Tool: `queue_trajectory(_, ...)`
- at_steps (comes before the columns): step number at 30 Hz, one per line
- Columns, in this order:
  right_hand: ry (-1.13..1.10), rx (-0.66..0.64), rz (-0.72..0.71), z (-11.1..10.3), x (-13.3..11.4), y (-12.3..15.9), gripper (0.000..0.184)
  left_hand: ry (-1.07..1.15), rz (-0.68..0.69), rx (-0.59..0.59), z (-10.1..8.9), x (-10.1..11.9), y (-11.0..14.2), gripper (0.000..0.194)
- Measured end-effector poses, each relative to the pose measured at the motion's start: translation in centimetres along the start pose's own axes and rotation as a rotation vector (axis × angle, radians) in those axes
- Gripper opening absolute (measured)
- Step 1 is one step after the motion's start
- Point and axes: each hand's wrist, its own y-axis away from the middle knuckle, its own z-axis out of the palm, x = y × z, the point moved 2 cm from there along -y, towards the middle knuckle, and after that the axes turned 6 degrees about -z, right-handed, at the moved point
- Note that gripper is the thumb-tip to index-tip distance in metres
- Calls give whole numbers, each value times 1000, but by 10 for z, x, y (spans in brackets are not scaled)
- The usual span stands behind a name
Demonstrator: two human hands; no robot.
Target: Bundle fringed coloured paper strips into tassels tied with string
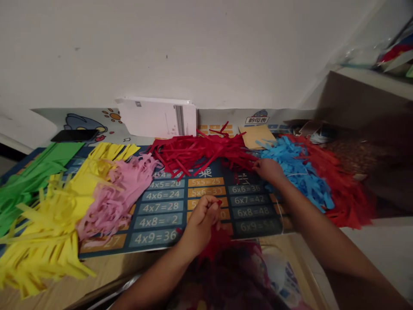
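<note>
My left hand [201,221] is closed in a pinch over the near part of the desk mat, with a bit of red paper fringe poking out between thumb and finger. Below it, blurred red fringe [216,243] hangs down by the lap. Farther forward, my right hand [270,171] has its fingertips pinched at the right end of a heap of red paper fringe [196,150]. Blue paper fringe [293,168] lies just right of that hand, with orange-red fringe [338,185] beyond it.
Pink [119,193], yellow [61,215] and green fringe [35,176] spread over the left side of the multiplication-table mat [159,221]. A white box [158,118] leans on the wall, near a dark phone [75,135]. Yellow paper squares [257,136] lie behind the blue fringe.
</note>
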Motion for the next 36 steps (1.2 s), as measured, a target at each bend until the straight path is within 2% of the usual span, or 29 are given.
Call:
queue_trajectory(6,-24,0,-15,1,3,4,18,-58,-6,-43,0,-5,2,41)
queue_trajectory(10,-89,83,-9,-9,9,10,21,-111,9,-33,-2,-5,4,38)
queue_trajectory(13,-167,183,-2,-23,7,26,26,-154,26,-11,-5,-4,5,37)
queue_trajectory(15,-306,207,-36,-25,-5,46,27,-162,47,5,-6,-4,3,36)
queue_trajectory(17,-594,189,-99,-18,-28,73,25,-125,54,20,-5,-6,-1,37)
queue_trajectory(20,-1064,172,-158,5,-72,113,23,-58,19,21,0,-10,-7,41)
queue_trajectory(23,-1397,197,-54,31,-106,142,21,-120,40,33,0,-12,-8,38)
queue_trajectory(26,-1639,265,107,48,-121,153,27,-212,114,62,-3,-10,-4,34)
queue_trajectory(28,-1727,303,168,53,-126,156,31,-255,127,83,-6,-11,-2,31)
queue_trajectory(31,-1753,345,199,55,-129,158,26,-355,168,110,-8,-13,-1,25)
queue_trajectory(34,-1678,359,173,53,-128,161,20,-568,350,134,-10,-8,0,15)
queue_trajectory(36,-1624,331,118,52,-124,163,18,-700,455,100,-11,-4,2,10)
